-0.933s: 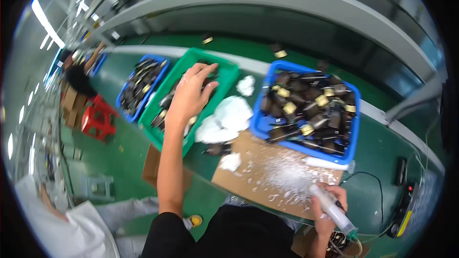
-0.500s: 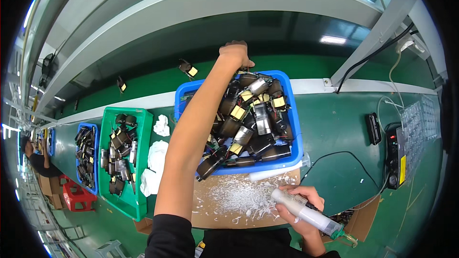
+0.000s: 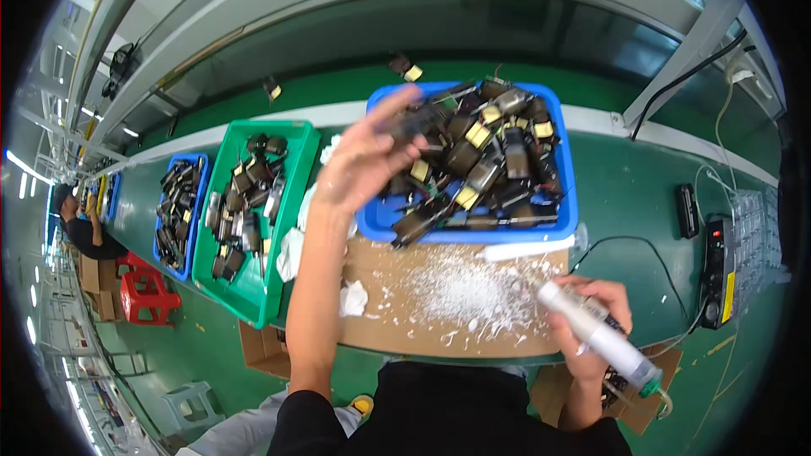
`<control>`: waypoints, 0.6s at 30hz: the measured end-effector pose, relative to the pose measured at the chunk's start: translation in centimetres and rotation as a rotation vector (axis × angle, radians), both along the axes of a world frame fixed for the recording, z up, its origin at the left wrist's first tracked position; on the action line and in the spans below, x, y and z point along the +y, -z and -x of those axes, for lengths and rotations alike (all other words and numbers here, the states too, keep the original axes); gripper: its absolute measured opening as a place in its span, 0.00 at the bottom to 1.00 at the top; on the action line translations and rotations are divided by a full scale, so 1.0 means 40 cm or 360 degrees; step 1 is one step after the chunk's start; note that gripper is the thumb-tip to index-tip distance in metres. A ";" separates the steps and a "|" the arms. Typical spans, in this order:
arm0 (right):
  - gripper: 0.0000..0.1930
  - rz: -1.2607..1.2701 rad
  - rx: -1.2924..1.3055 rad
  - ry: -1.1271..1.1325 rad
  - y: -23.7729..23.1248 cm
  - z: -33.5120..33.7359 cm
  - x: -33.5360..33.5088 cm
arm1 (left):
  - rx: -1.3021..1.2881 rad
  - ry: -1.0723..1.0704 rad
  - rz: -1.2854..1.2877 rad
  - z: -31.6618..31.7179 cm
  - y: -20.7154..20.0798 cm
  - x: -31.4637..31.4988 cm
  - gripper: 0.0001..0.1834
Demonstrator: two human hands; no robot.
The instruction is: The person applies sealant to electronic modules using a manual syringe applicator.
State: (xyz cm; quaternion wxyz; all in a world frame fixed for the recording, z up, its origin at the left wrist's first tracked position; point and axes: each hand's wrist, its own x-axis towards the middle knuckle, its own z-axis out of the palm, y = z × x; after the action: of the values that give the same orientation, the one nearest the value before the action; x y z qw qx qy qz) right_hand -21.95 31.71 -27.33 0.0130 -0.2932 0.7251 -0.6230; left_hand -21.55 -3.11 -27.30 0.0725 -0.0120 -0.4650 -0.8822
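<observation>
My left hand (image 3: 359, 169) is raised palm up at the left side of a blue bin (image 3: 568, 177). Between its fingers is a small dark motor (image 3: 411, 124), smeared by motion. More motors with silver cans, dark casings and yellow blocks are heaped in that bin. In my right hand (image 3: 596, 321), at the front right, is a dispensing syringe (image 3: 598, 331) of white paste, its green-capped end pointing down and right. The syringe's other end is over a cardboard sheet (image 3: 380, 329) strewn with white paste bits.
Left of the bin stand a green tray (image 3: 281, 253) and a smaller blue tray (image 3: 199, 228), both with motors. Another white tube (image 3: 524, 250) lies along the bin's front edge. A black control box (image 3: 716, 270) with cables is at right. Farther left, a person (image 3: 80, 219) sits near a red stool (image 3: 148, 295).
My left hand has come back from beyond the bin's far edge to its left side, with a motor in it. The right hand keeps the syringe. The whole view has shifted.
</observation>
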 end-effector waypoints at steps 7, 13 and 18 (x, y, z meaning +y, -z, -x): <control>0.26 0.0297 -0.0013 0.0066 -0.062 -0.051 -0.039 | -0.0026 0.0120 -0.0464 -0.140 0.092 0.159 0.36; 0.28 0.0310 0.0024 0.0146 -0.079 -0.080 -0.038 | -0.0026 -0.0064 -0.0368 -0.144 0.103 0.155 0.37; 0.28 0.0318 0.0008 0.0187 -0.085 -0.090 -0.042 | 0.0128 0.0215 -0.0378 -0.135 0.072 0.163 0.41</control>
State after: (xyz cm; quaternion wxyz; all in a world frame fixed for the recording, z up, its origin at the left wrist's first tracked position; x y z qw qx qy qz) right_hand -18.34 30.01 -23.94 -0.0547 -0.2515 0.6754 -0.6911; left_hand -16.16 3.39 -30.19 0.0324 -0.0699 -0.3522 -0.9327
